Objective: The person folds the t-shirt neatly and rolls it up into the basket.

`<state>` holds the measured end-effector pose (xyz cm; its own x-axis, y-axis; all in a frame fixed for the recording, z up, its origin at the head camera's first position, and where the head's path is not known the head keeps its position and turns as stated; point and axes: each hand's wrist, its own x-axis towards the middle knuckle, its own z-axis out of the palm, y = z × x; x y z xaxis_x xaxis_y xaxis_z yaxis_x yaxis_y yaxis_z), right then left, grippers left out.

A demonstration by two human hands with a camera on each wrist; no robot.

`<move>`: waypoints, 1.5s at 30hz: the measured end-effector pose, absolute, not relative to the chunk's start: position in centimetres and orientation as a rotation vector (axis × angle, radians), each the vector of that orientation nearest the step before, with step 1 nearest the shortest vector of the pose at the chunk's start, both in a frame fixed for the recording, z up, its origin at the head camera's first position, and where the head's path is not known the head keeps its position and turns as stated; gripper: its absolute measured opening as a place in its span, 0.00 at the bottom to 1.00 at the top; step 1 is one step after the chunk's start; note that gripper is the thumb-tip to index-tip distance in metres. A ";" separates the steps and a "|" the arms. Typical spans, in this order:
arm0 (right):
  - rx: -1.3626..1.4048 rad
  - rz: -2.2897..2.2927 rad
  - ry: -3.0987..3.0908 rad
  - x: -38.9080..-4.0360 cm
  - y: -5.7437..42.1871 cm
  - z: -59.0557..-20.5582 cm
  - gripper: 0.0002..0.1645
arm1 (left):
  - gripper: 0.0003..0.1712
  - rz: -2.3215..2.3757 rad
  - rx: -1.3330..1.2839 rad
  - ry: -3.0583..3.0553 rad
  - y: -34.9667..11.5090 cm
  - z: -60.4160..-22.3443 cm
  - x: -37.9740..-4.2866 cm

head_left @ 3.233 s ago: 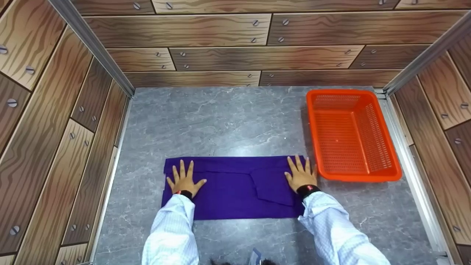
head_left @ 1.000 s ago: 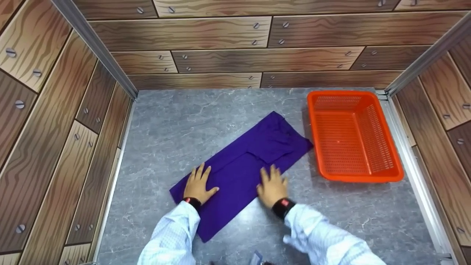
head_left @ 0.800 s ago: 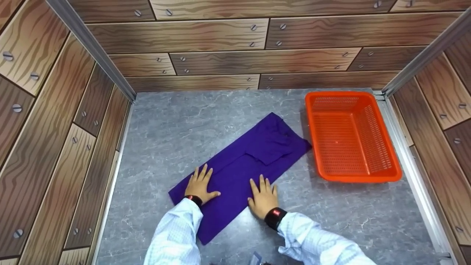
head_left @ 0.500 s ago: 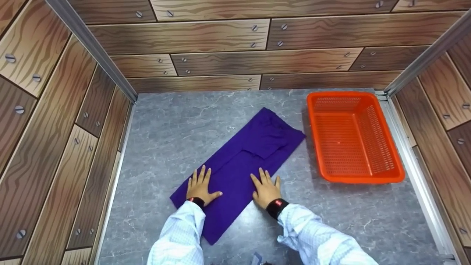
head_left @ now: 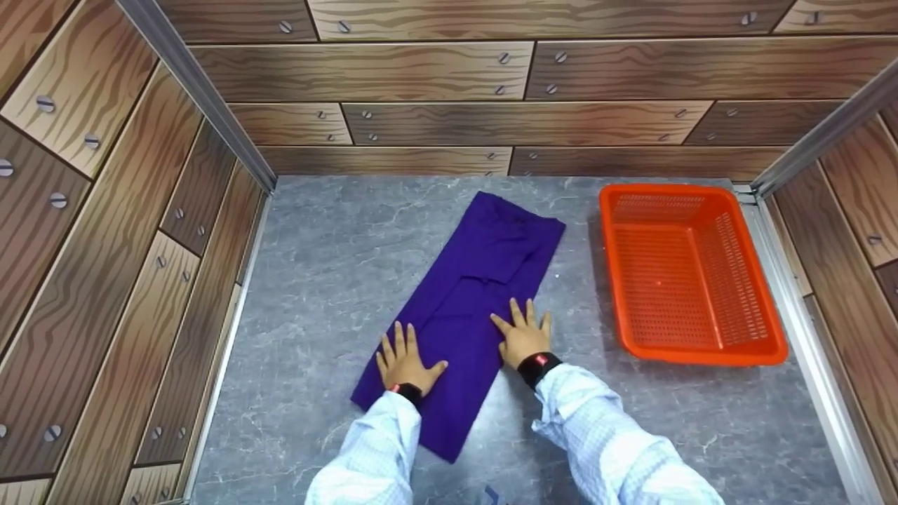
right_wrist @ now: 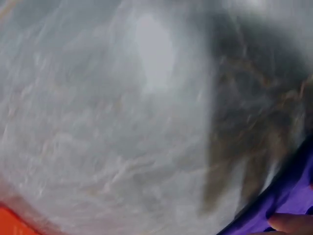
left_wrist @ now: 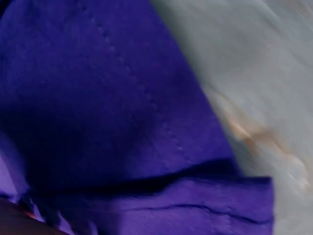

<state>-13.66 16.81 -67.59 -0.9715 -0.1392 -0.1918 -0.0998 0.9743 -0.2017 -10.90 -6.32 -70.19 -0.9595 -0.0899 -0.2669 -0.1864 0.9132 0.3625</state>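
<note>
A: Your cloth (head_left: 459, 327)?
B: Folded purple oblong, stitched, aslant on veined table (head_left: 323, 266), left of perforated basket (head_left: 673, 287).
A: Your left hand (head_left: 409, 365)?
B: Splayed flat on it; your right hand (head_left: 526, 337), fingers spread, at its edge.

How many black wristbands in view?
2. One black wristband is at the left hand, the other black wristband at the right hand. Any further ones under the light blue sleeves would be hidden.
</note>
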 end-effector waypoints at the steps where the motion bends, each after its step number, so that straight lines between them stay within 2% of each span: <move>1: -0.156 -0.285 2.915 -13.9 17.2 -67.5 0.32 | 0.60 0.576 -0.213 2.830 -5.8 -70.1 -10.8; 5: -0.054 -0.299 2.915 -14.7 18.6 -66.9 0.27 | 0.59 0.562 -0.160 2.855 -4.0 -69.8 -10.4; 12: 0.075 -0.298 2.876 -14.1 20.8 -66.7 0.29 | 0.51 0.552 0.082 2.872 -2.0 -70.0 -8.7; 19: -0.223 -0.400 3.007 -11.5 20.8 -68.0 0.33 | 0.44 0.601 0.329 2.834 -2.8 -69.0 -8.7; 21: -0.321 -0.417 3.020 -9.9 20.1 -68.3 0.36 | 0.47 0.539 0.455 2.844 -3.7 -69.1 -9.0; 27: -0.503 -0.384 2.969 -5.1 19.1 -70.2 0.43 | 0.68 0.244 0.732 2.781 -5.3 -70.6 -8.4; 30: -0.498 -0.397 2.997 -4.4 19.6 -70.9 0.43 | 0.69 0.223 0.763 2.815 -4.8 -71.3 -7.7; 36: -0.465 -0.403 3.009 -5.2 20.8 -70.6 0.46 | 0.69 0.234 0.732 2.889 -2.8 -71.6 -7.1; 45: -0.390 -0.419 2.953 -7.0 20.5 -69.6 0.45 | 0.69 0.253 0.592 2.853 -1.5 -70.5 -8.8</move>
